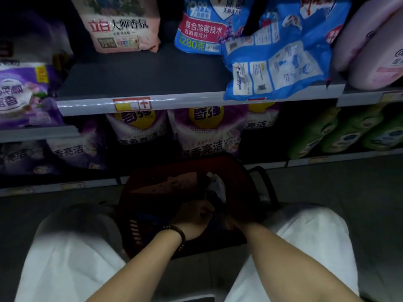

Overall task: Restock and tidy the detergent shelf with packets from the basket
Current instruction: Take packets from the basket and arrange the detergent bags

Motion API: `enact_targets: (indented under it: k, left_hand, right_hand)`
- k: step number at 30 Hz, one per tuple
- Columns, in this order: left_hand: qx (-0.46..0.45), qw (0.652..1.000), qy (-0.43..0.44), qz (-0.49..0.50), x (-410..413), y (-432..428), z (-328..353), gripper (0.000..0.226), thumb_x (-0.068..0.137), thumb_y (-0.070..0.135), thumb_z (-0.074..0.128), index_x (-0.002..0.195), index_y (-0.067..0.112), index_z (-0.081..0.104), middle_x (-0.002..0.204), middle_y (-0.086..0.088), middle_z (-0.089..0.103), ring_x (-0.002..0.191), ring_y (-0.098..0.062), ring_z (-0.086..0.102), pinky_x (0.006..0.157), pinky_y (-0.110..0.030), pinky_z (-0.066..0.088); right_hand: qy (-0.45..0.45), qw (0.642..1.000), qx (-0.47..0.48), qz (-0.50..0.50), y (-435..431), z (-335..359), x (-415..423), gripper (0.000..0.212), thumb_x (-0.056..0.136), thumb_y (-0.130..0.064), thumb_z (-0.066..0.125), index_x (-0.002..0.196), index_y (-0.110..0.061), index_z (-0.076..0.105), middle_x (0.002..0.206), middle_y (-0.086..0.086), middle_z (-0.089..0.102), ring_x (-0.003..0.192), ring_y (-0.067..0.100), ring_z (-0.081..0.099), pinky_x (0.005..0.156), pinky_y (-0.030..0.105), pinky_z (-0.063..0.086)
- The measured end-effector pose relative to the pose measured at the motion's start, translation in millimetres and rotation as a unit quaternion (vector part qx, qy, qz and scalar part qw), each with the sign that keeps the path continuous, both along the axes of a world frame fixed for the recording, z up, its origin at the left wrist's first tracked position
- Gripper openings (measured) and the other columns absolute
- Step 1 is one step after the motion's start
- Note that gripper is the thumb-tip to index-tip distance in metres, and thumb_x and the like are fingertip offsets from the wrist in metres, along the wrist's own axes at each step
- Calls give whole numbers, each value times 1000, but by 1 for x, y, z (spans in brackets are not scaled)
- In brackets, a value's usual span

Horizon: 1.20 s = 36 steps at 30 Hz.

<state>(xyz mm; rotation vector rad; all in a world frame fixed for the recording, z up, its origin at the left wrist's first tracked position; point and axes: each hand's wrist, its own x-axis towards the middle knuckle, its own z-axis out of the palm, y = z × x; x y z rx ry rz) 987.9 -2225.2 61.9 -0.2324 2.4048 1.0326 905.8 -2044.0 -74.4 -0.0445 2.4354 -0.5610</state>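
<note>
Both hands are down in the red basket (135,227) on the floor, among dim packets (216,186); the left hand (193,216) has its fingers curled, though whether round a packet is too dark to tell; the right hand (234,223) has its grip hidden in shadow; above, a blue packet (274,62) lies flat, overhanging the shelf (135,77) edge

Your white trousers (65,258) across both knees low in view, dark beaded bracelet (177,233) on your wrist, grey floor (349,188) beyond, green bottles (349,131) in a row at right, pink bottles (370,51) tilted above them, red-and-yellow price label (132,103) at centre.
</note>
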Motion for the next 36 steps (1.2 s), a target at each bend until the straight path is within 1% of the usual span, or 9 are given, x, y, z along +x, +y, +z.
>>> enact_targets:
  k: [6, 8, 10, 13, 15, 21, 25, 31, 36]
  left_hand:
    - [23, 999, 9, 34, 15, 0, 2, 36, 108, 27, 48, 141, 39, 59, 139, 10, 61, 113, -9, 61, 78, -15, 46]
    - [29, 999, 12, 45, 22, -3, 6, 45, 106, 28, 55, 148, 40, 50, 140, 11, 57, 119, -11, 58, 86, -19, 46]
    - [43, 997, 9, 70, 31, -4, 13, 54, 99, 36, 66, 148, 43, 46, 133, 17, 52, 121, -9, 55, 94, -23, 47]
    - [67, 993, 60, 77, 40, -2, 23, 82, 79, 54, 83, 150, 50, 41, 145, 26, 48, 134, -3, 50, 111, -24, 43]
    - [96, 987, 101, 83, 44, 5, 37, 96, 75, 47, 88, 155, 46, 37, 148, 27, 45, 135, 5, 45, 109, -14, 35]
    - [172, 944, 230, 161, 40, 24, 90, 98, 59, 43, 99, 140, 54, 44, 139, 29, 58, 131, 4, 58, 108, -20, 47]
    - [188, 887, 341, 248, 35, 16, 136, 110, 53, 43, 101, 143, 55, 39, 140, 19, 61, 126, -3, 63, 104, -37, 55]
    - [163, 873, 405, 219, 38, -12, 220, 112, 49, 64, 100, 145, 44, 47, 126, 21, 72, 114, -6, 71, 94, -43, 61]
    - [263, 830, 443, 216, 33, -15, 299, 83, 65, 16, 102, 136, 30, 60, 122, 2, 78, 112, -23, 75, 94, -52, 62]
  right_hand:
    - [64, 987, 10, 146, -14, 56, 5, 42, 110, -29, 47, 143, -7, 60, 142, 15, 62, 130, 33, 61, 108, 41, 48]
    - [131, 988, -32, 79, -27, 91, 2, 38, 104, -21, 44, 109, 0, 75, 105, 19, 74, 96, 39, 74, 79, 43, 60]
    - [152, 983, -62, 86, -28, 129, -4, 42, 93, -18, 40, 78, 1, 74, 74, 20, 70, 63, 41, 72, 48, 41, 54]
    - [183, 977, -104, 43, -31, 207, -6, 36, 108, -17, 41, 77, -11, 59, 87, 20, 69, 83, 38, 70, 66, 44, 49]
    - [166, 963, -200, -65, -29, 248, -4, 46, 110, -25, 48, 65, -19, 51, 70, 12, 62, 71, 31, 64, 70, 44, 50]
    - [157, 890, -385, -186, -39, 374, 16, 44, 102, -22, 56, 61, -10, 63, 47, 7, 64, 39, 21, 52, 43, 27, 38]
    - [153, 862, -462, -144, -50, 453, 35, 32, 107, -19, 53, 83, 0, 62, 48, 11, 58, 30, 15, 39, 36, 19, 27]
    - [206, 834, -507, -70, -59, 551, 55, 32, 105, -14, 56, 77, 1, 59, 47, 11, 58, 31, 15, 38, 36, 19, 28]
    - [263, 804, -533, -13, -63, 621, 56, 37, 108, -17, 53, 77, 2, 59, 47, 8, 60, 33, 18, 42, 38, 18, 32]
